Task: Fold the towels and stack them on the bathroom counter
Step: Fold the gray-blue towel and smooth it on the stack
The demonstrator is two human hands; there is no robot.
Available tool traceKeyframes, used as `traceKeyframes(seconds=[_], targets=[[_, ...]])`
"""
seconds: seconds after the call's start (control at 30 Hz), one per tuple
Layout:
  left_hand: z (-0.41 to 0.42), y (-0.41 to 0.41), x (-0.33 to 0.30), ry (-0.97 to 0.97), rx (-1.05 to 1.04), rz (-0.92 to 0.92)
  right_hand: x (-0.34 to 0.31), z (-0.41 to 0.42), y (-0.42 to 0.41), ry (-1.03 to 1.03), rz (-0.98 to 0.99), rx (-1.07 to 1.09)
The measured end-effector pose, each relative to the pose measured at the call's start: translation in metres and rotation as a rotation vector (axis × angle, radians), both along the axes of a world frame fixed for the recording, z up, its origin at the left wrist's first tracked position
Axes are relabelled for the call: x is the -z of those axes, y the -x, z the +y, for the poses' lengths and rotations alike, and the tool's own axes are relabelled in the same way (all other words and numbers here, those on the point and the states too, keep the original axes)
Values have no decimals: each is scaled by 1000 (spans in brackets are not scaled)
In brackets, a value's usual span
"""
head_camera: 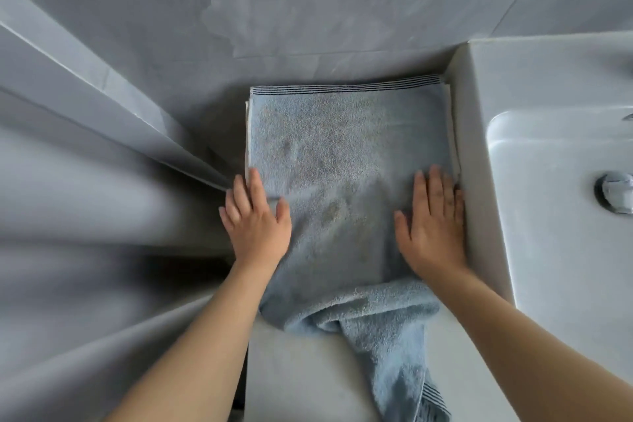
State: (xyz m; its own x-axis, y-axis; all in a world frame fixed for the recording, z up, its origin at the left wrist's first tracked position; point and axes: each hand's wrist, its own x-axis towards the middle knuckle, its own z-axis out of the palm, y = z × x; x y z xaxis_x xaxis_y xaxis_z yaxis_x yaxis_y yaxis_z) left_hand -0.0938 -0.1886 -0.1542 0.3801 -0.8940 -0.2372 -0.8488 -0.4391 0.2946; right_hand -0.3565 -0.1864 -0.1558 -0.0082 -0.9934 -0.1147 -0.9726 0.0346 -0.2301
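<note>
A light blue towel (342, 154) with dark stripes along its far edge lies spread on the bathroom counter (308, 377), over a white towel (452, 144) whose edges peek out at the left and right. The blue towel's near end is bunched and trails off the counter's front edge. My left hand (255, 219) presses flat on the towel's left edge, fingers straight. My right hand (433, 219) presses flat on its right side, against the sink's wall.
A white sink basin (548, 199) with a metal drain (615, 190) rises right of the towels. A grey tiled wall (308, 10) stands behind the counter. A grey ledge (102, 96) and floor fall away at the left.
</note>
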Motion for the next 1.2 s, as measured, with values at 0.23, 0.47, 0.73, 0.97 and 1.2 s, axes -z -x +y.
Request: traceKeyframes(seconds=[0.23, 0.47, 0.73, 0.97, 1.2], targets=[[92, 13, -7, -213, -481, 257, 0, 120, -13, -116, -436, 653], [113, 16, -26, -264, -579, 952, -10, 127, -7, -325, -932, 1006], [141, 9, -24, -246, -635, 1245, -14, 143, 29, -169, -1254, 1082], [166, 19, -23, -272, -493, 1408, -18, 185, 16, -677, -1037, 617], [160, 38, -31, -26, -492, 1274, -31, 191, 25, -664, -1174, 731]])
